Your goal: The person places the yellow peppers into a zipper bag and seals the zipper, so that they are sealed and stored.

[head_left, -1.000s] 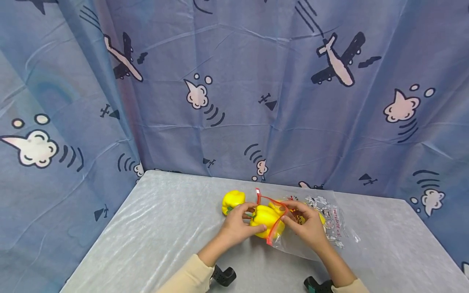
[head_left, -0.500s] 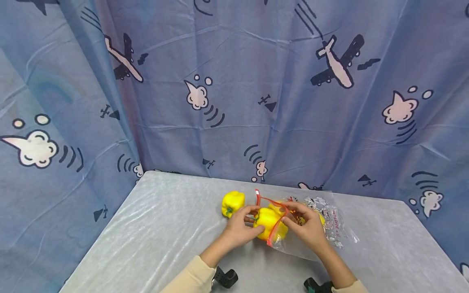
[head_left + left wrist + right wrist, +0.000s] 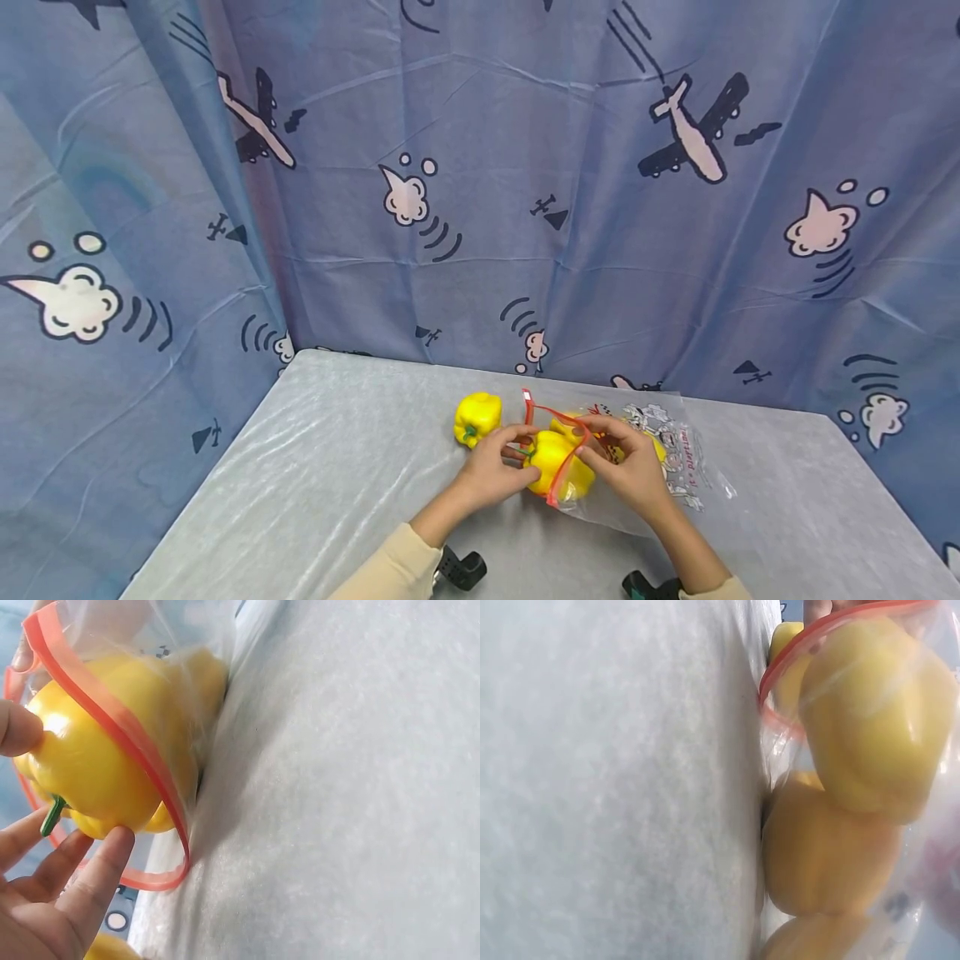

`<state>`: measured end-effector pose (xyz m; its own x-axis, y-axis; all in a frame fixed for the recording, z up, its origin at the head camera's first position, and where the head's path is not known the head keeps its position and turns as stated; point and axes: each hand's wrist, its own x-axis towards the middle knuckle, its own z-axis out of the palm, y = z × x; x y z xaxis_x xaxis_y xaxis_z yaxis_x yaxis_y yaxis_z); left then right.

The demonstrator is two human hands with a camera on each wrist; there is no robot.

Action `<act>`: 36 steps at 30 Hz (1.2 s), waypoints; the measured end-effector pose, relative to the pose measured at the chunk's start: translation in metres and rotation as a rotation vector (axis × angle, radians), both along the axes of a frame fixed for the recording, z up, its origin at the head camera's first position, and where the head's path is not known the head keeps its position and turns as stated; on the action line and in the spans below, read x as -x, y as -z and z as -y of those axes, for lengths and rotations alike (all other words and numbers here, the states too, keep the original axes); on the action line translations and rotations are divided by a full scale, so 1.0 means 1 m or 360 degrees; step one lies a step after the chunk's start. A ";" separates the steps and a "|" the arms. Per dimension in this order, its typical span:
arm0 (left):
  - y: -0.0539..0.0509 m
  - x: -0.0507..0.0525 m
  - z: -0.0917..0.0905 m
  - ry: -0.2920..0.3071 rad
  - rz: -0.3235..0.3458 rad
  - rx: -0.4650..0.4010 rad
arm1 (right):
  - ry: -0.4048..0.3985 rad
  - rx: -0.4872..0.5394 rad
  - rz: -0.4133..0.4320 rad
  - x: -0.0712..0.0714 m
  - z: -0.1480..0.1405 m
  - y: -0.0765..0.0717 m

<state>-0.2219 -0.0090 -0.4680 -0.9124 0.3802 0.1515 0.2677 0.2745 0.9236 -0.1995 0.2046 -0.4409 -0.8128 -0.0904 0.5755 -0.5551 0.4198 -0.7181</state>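
Observation:
A yellow bell pepper point(image 3: 553, 458) with a green stem sits partly inside the mouth of a clear zip bag point(image 3: 686, 454). My left hand point(image 3: 491, 471) holds its stem end between thumb and fingers; the left wrist view shows the fingertips on the pepper point(image 3: 94, 761) beside the bag's red rim point(image 3: 124, 731). With thumb and fingers, my right hand point(image 3: 633, 468) pinches the red edge at the opening. Deeper in the bag, more yellow peppers point(image 3: 829, 847) lie behind the entering one point(image 3: 877, 720), partly hidden by my right hand in the head view.
Another yellow pepper point(image 3: 477, 417) stands loose on the table just beyond my left hand. The table point(image 3: 360, 467) has a pale grey cloth over it. A blue printed curtain point(image 3: 480, 208) hangs along the back and left sides.
The pepper in my left hand has slid rightward, further through the red rim into the bag. My left hand has followed it slightly; the right hand stays at the edge.

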 end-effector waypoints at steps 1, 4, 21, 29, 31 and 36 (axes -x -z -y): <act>-0.001 0.000 0.000 0.0014 0.0000 -0.0013 | -0.0003 -0.0001 0.0002 0.000 0.000 0.000; 0.000 0.000 -0.001 0.0037 0.0021 -0.0028 | -0.0014 -0.0003 0.0013 0.000 0.000 0.001; 0.015 0.009 -0.013 0.0196 0.0209 -0.0230 | -0.0045 0.0029 0.0028 0.000 0.000 -0.002; 0.017 0.011 -0.026 0.0221 0.0177 -0.0243 | -0.0028 0.0016 0.0051 0.001 -0.001 -0.002; 0.016 0.012 -0.028 0.0236 0.0198 -0.0243 | -0.0023 0.0008 0.0054 0.001 -0.001 -0.002; 0.017 0.013 -0.032 0.0256 0.0231 -0.0212 | -0.0018 0.0009 0.0050 0.001 -0.001 -0.001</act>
<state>-0.2350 0.0230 -0.4849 -0.8577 0.5076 0.0820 0.1603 0.1124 0.9806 -0.2002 0.2051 -0.4394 -0.8295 -0.0964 0.5502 -0.5368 0.4097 -0.7375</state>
